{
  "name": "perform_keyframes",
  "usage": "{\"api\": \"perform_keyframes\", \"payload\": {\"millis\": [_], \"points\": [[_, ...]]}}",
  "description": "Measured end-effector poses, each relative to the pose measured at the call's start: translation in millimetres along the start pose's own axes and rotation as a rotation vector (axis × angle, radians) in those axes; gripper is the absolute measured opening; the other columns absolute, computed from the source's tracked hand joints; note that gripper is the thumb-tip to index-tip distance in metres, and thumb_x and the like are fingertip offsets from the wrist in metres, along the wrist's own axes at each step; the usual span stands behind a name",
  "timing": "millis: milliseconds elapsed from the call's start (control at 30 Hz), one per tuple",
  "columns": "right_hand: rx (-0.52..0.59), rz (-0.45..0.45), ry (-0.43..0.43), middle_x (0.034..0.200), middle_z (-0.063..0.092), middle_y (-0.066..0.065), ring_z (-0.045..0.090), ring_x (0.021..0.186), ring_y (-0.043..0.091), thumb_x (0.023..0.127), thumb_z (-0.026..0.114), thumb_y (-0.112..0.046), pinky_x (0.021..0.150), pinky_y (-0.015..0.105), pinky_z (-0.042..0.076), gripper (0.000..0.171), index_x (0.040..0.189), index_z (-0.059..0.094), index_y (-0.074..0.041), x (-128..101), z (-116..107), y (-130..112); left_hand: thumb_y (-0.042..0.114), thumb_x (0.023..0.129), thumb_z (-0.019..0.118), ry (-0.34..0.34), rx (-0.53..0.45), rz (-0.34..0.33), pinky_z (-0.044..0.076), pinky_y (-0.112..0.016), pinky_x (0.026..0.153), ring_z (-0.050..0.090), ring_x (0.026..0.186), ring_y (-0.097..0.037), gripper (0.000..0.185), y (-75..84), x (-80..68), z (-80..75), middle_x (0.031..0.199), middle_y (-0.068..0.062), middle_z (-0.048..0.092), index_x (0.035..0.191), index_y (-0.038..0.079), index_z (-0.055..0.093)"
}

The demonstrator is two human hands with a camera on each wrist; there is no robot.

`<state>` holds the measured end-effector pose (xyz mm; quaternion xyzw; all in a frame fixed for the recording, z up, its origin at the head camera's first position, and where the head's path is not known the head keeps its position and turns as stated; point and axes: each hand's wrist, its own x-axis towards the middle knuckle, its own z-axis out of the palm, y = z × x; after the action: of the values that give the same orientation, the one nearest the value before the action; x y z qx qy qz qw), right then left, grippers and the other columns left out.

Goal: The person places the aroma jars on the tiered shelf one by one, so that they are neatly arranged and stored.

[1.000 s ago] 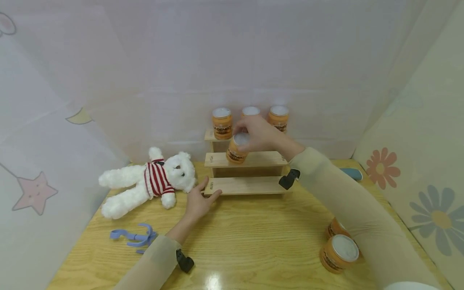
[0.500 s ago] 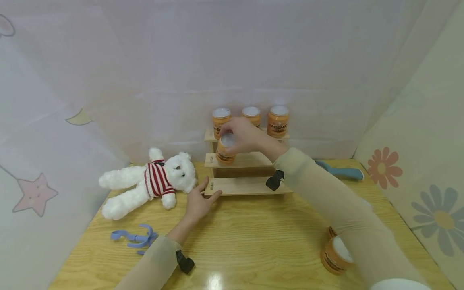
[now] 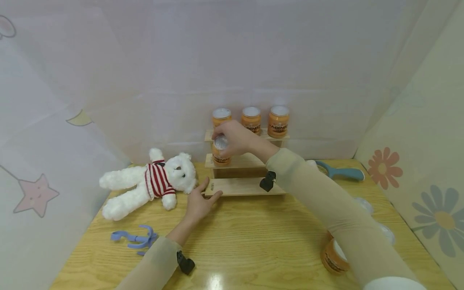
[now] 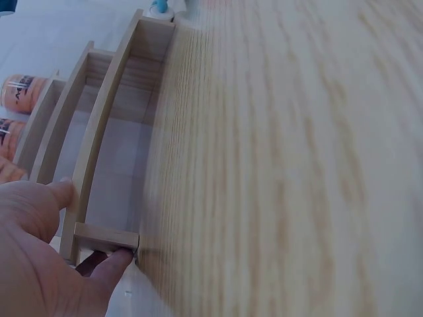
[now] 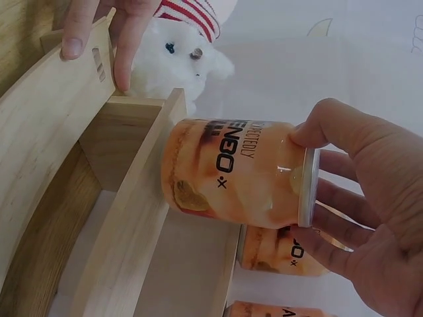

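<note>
A three-step wooden shelf (image 3: 246, 186) stands at the back of the table. My right hand (image 3: 237, 139) holds an orange can (image 3: 220, 156) by its pale lid, thumb on one side and fingers on the other. The can is upright over the left end of the middle step; in the right wrist view its base (image 5: 173, 165) meets the board's edge, and I cannot tell whether it bears on it. My left hand (image 3: 198, 203) grips the left end of the lowest step, thumb on the board and fingers at the end piece in the left wrist view.
Three orange cans (image 3: 278, 123) stand on the top step. A white teddy bear (image 3: 159, 179) lies left of the shelf, a lilac claw-like object (image 3: 135, 238) nearer. At right are a blue-handled tool (image 3: 346, 173) and more cans (image 3: 334, 257), partly behind my right sleeve.
My right hand has carried the can leftward along the middle step to its left end, and the can now stands straighter. The left hand has stayed on the shelf's corner.
</note>
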<state>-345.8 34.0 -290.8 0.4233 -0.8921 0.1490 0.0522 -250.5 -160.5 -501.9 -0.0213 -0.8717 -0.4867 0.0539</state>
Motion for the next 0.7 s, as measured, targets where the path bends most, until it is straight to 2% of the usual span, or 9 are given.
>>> {"api": "perform_keyframes", "payload": {"millis": [67,133,200,300,333,400,467,567,700], "points": [[-0.006,-0.001,-0.007,0.122,0.077,0.007,0.069,0.111,0.025,0.083,0.087,-0.020,0.098,0.039,0.057,0.043,0.122,0.076,-0.006,1.1,0.8,0.6,0.036,0.097,0.081,0.000,-0.006,0.000,0.035,-0.026,0.051,0.048,0.061,-0.031,0.084,-0.7,0.3,0.2,0.168,-0.012,0.043,0.163,0.005,0.040],[-0.006,0.002,-0.018,0.122,0.077,0.007,0.069,0.111,0.025,0.084,0.086,-0.020,0.097,0.039,0.057,0.042,0.122,0.076,-0.007,1.4,1.6,1.1,0.037,0.097,0.081,0.003,-0.007,0.003,0.034,-0.023,0.051,0.043,0.061,-0.027,0.084,-1.3,-0.1,0.5,0.168,-0.012,0.044,0.163,0.005,0.041],[0.004,0.009,-0.032,0.124,0.077,0.007,0.069,0.111,0.025,0.084,0.086,-0.019,0.097,0.040,0.057,0.042,0.124,0.076,-0.007,0.8,2.4,1.5,0.035,0.097,0.081,0.005,-0.011,0.010,0.040,-0.020,0.057,0.065,0.081,-0.026,0.084,-1.2,-1.3,0.8,0.167,-0.012,0.044,0.163,0.004,0.041],[0.018,0.015,-0.042,0.128,0.076,0.008,0.069,0.115,0.025,0.085,0.086,-0.018,0.100,0.040,0.057,0.045,0.127,0.075,-0.006,-0.3,3.9,2.0,0.034,0.097,0.081,0.005,-0.028,0.006,0.046,-0.017,0.062,0.072,0.106,-0.028,0.083,0.2,-3.1,1.1,0.167,-0.013,0.044,0.163,0.004,0.041],[0.013,0.014,-0.042,0.129,0.075,0.008,0.069,0.118,0.025,0.086,0.085,-0.018,0.101,0.040,0.057,0.045,0.129,0.074,-0.006,-0.6,4.5,2.0,0.034,0.097,0.081,0.004,-0.037,0.007,0.047,-0.018,0.060,0.073,0.097,-0.027,0.083,0.7,-3.5,0.9,0.167,-0.014,0.044,0.163,0.004,0.041],[0.004,0.006,-0.042,0.132,0.074,0.010,0.068,0.121,0.026,0.088,0.084,-0.018,0.103,0.041,0.056,0.046,0.131,0.074,-0.006,-1.0,5.7,2.3,0.033,0.097,0.081,0.007,-0.041,0.007,0.046,-0.019,0.059,0.073,0.098,-0.028,0.083,2.1,-3.6,0.8,0.167,-0.015,0.044,0.163,0.003,0.040],[-0.017,-0.005,-0.042,0.134,0.073,0.011,0.067,0.125,0.027,0.091,0.082,-0.018,0.105,0.042,0.056,0.046,0.134,0.073,-0.007,-1.1,7.6,3.0,0.033,0.097,0.081,0.014,-0.034,0.014,0.047,-0.020,0.064,0.069,0.120,-0.026,0.082,2.9,-3.2,0.6,0.167,-0.015,0.044,0.162,0.002,0.041],[-0.029,-0.022,-0.051,0.140,0.070,0.013,0.066,0.130,0.030,0.094,0.077,-0.015,0.107,0.044,0.055,0.045,0.137,0.071,-0.006,-1.8,10.0,2.9,0.034,0.097,0.081,0.014,-0.019,0.012,0.044,-0.021,0.070,0.057,0.135,-0.024,0.082,2.8,-2.4,0.4,0.167,-0.013,0.044,0.162,0.002,0.042],[-0.037,-0.034,-0.063,0.147,0.066,0.016,0.062,0.137,0.033,0.095,0.074,-0.013,0.110,0.045,0.053,0.046,0.140,0.069,-0.004,-3.5,12.4,2.7,0.035,0.097,0.081,0.005,-0.023,0.005,0.046,-0.020,0.068,0.069,0.105,-0.025,0.083,1.4,-2.2,0.5,0.168,-0.010,0.044,0.163,0.005,0.041]]}}
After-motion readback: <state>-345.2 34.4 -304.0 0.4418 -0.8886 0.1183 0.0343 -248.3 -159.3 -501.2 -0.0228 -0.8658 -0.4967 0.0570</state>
